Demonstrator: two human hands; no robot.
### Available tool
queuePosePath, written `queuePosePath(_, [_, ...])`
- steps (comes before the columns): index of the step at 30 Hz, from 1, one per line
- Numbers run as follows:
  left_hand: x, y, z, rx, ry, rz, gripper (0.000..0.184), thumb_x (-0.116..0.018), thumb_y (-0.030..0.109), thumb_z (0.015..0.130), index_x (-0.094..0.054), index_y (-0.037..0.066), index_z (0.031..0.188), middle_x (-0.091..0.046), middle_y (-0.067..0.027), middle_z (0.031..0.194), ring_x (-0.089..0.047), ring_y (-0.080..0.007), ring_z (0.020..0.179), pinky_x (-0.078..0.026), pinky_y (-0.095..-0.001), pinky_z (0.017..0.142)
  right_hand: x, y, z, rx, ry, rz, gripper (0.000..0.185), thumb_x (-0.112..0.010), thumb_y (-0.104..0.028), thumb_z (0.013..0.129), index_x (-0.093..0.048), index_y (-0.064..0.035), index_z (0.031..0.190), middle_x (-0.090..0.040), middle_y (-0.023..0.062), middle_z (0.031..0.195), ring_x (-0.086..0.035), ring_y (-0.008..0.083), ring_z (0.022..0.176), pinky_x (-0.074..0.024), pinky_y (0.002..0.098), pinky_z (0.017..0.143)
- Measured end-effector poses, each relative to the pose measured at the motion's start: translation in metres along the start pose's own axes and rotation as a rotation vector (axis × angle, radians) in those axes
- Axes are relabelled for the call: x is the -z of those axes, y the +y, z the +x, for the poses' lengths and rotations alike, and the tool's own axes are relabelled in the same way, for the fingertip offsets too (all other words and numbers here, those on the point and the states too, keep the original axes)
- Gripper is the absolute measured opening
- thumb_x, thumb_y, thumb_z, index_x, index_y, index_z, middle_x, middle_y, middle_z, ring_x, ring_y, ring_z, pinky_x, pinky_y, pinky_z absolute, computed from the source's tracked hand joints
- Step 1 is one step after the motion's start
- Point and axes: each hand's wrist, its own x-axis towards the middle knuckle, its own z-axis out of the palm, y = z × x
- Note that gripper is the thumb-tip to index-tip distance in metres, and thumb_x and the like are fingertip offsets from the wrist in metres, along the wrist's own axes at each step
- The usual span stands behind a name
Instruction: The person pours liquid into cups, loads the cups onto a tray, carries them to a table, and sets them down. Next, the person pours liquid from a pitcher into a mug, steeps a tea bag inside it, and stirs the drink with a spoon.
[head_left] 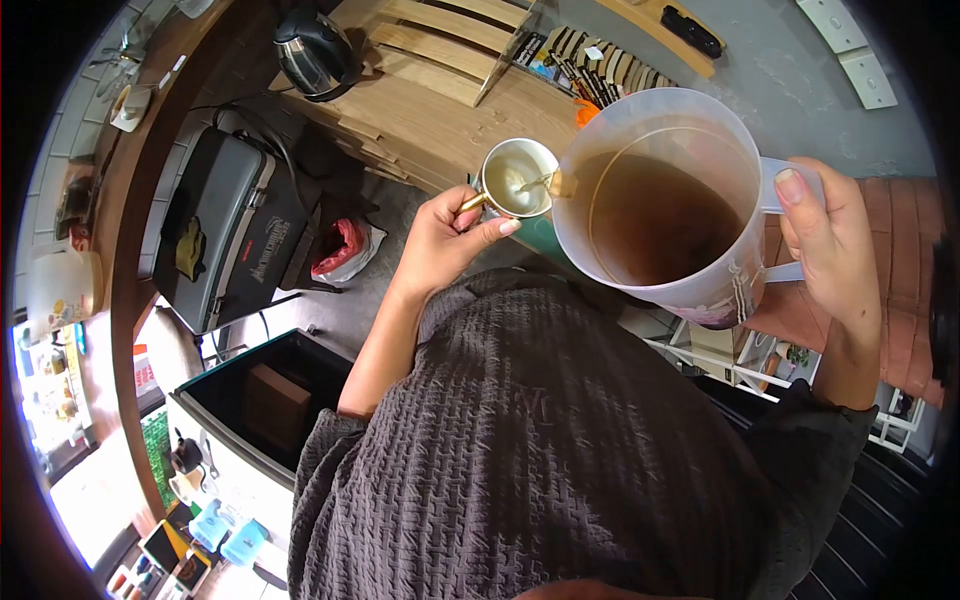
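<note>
My left hand is closed on the gold handle of a small white cup, held up with its mouth facing me. In my right hand is the handle of a large translucent plastic pitcher, its fingers wrapped round it. Brown liquid fills much of the pitcher, which is tilted left toward the cup. The pitcher's spout meets the cup's right rim, and a thin stream runs from it into the cup. Pale liquid shows at the bottom of the cup.
Beyond my hands, a wooden counter holds a black kettle, a slatted wooden rack and a row of dark packets. To the left stand a black hard case and a bag with red lining. An open black bin is at lower left.
</note>
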Motion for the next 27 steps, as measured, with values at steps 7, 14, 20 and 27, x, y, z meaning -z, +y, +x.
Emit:
queuePosePath(7, [-0.001,-0.002,-0.004,-0.033,-0.018,0.008,0.05,-0.079,0.015,0.078,-0.031,0.013,0.065,-0.034,0.0086,0.065,-0.031,-0.0019,0.062,-0.031,-0.0197,0.052,-0.002,0.001,-0.005,0.072,0.025,-0.065,0.035,-0.059,-0.03,0.093,-0.064,0.0038,0.092,-0.06,-0.0002,0.072,-0.051,0.0058,0.066,-0.0409,0.0226,0.058])
queuePosePath(14, [-0.002,0.007,-0.011,0.038,-0.028,0.002,0.048,-0.078,0.009,0.078,-0.032,0.013,0.065,-0.035,0.0093,0.067,-0.032,-0.0018,0.064,-0.032,-0.0184,0.057,0.0,-0.001,-0.012,0.086,0.015,-0.06,0.034,-0.059,-0.029,0.093,-0.064,0.0045,0.093,-0.063,0.0023,0.077,-0.054,0.0077,0.071,-0.0441,0.0246,0.065])
queuePosePath(20, [-0.004,0.01,-0.016,0.017,-0.019,0.007,0.043,-0.078,0.009,0.078,-0.037,0.011,0.066,-0.032,0.01,0.067,-0.032,-0.0017,0.064,-0.032,-0.0183,0.058,0.0,-0.005,-0.018,0.087,0.028,-0.058,0.035,-0.059,-0.03,0.092,-0.064,0.0048,0.093,-0.064,0.0035,0.078,-0.055,0.0083,0.072,-0.0448,0.0251,0.065])
queuePosePath(27, [-0.003,0.003,-0.018,-0.009,-0.023,0.039,0.038,-0.078,0.009,0.077,-0.042,0.01,0.068,-0.033,0.0105,0.067,-0.032,-0.0018,0.064,-0.031,-0.018,0.059,-0.001,-0.008,-0.022,0.073,-0.006,-0.012,0.035,-0.059,-0.03,0.092,-0.063,0.0048,0.09,-0.064,0.0035,0.077,-0.056,0.0085,0.071,-0.0451,0.0255,0.064])
